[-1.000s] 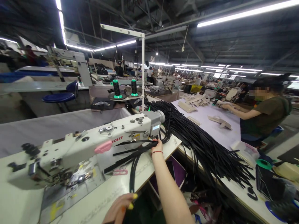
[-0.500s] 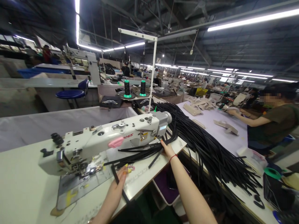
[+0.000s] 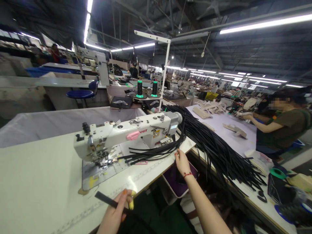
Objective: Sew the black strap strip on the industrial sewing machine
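**One strap pulled clear of the bundle**

A single black strap (image 3: 107, 200) is pinched between thumb and fingers of the left hand (image 3: 117, 214) at the near edge of the surface (image 3: 36, 182), its free end lying out across the white top. Half a second ago that hand was up by the loose strap ends near the needle; now it has come back toward the body with one piece separated out. The right hand (image 3: 181, 161) has slipped back from the strap bundle (image 3: 151, 152) to the surface's right edge, fingers loosely curled, close to the straps though I cannot tell whether it touches them.

The bundle fans out under the arm of the white sewing machine (image 3: 129, 136) and runs on into the large heap of black straps (image 3: 219, 149) draped over the neighbouring table. Pink snips (image 3: 141, 162) lie just beside the strap ends. Two thread spools (image 3: 146, 89) stand behind the machine. A co-worker (image 3: 282, 126) handles pale pieces at the far table.
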Tool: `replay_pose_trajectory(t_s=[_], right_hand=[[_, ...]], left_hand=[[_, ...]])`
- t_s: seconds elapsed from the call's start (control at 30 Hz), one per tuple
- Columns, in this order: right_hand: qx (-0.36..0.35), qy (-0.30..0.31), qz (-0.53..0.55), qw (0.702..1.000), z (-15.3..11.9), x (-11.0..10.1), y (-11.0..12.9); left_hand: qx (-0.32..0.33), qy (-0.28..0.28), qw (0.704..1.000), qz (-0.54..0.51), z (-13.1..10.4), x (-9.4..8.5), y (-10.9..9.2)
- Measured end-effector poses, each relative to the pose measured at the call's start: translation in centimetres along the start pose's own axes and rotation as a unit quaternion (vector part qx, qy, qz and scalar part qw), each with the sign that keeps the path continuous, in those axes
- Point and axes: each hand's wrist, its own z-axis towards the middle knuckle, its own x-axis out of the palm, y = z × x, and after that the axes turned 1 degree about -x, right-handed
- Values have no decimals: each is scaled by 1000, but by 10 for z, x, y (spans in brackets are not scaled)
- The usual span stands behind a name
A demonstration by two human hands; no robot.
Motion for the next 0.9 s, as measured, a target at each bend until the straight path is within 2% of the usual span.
replay_pose_trajectory(t_s=[0.07,0.13,0.2,0.33,0.47,0.63,0.7,0.77,0.83,0.87,0.9], right_hand=[[-83,13,-25,996,-28,8,25],[-155,80,-46,984,-51,20,53],[-192,140,-78,968,-66,35,80],[-215,147,-148,954,-72,69,123],[-272,147,-189,932,-70,99,156],[-367,180,-227,884,-77,120,181],[-362,185,-222,887,-82,118,183],[-319,197,-172,911,-89,108,183],[-254,234,-41,938,-103,92,186],[-220,263,52,938,-113,83,188],[-186,299,149,924,-125,75,192]], left_hand=[[-7,-5,1000,-21,-17,-14,2],[-4,5,999,-34,-32,-28,4],[2,0,999,-46,-44,-39,6],[3,-39,996,-84,-64,-56,16],[-10,-68,989,-134,-78,-73,26],[13,-86,988,-129,-94,-101,12],[17,-83,988,-129,-99,-109,1],[22,-75,985,-156,-102,-115,-9],[28,-61,977,-202,-102,-118,-16],[32,-49,972,-226,-102,-118,-19],[38,-35,967,-248,-102,-119,-22]])
